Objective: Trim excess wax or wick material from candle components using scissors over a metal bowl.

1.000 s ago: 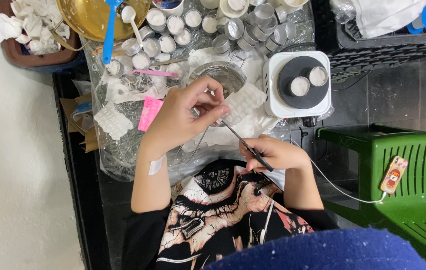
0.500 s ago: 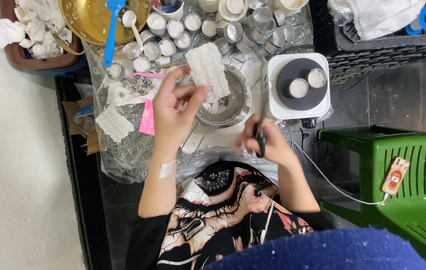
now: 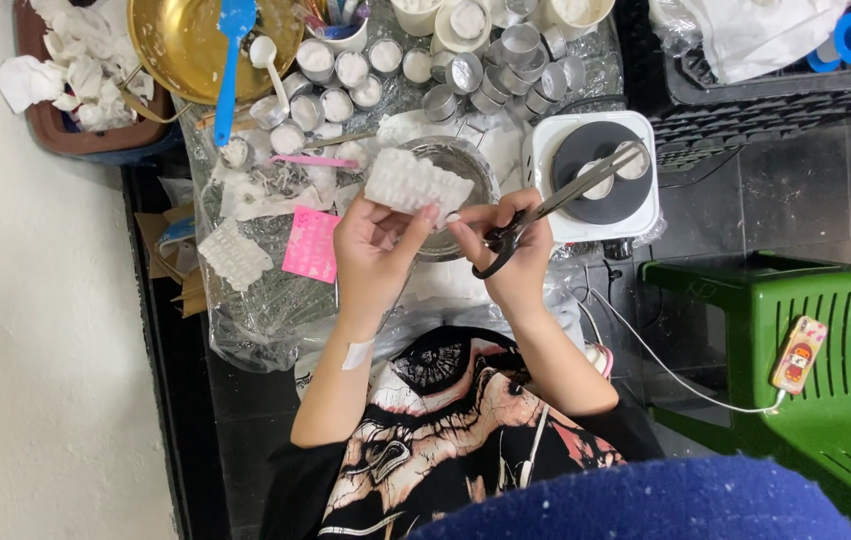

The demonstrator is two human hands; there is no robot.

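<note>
While the left hand [image 3: 373, 245] pinches a white ridged mould strip [image 3: 415, 182] above the metal bowl [image 3: 465, 165], much of that bowl is hidden. The right hand [image 3: 517, 240], fingers closed through the handles, grips scissors [image 3: 555, 200] whose tips overlap the hotplate [image 3: 595, 170]. Whether the blades are parted is unclear.

Single head-worn view, looking steeply down from above the person; near range, cluttered surface [image 3: 245, 330] at frame top, lap and floor below.
</note>
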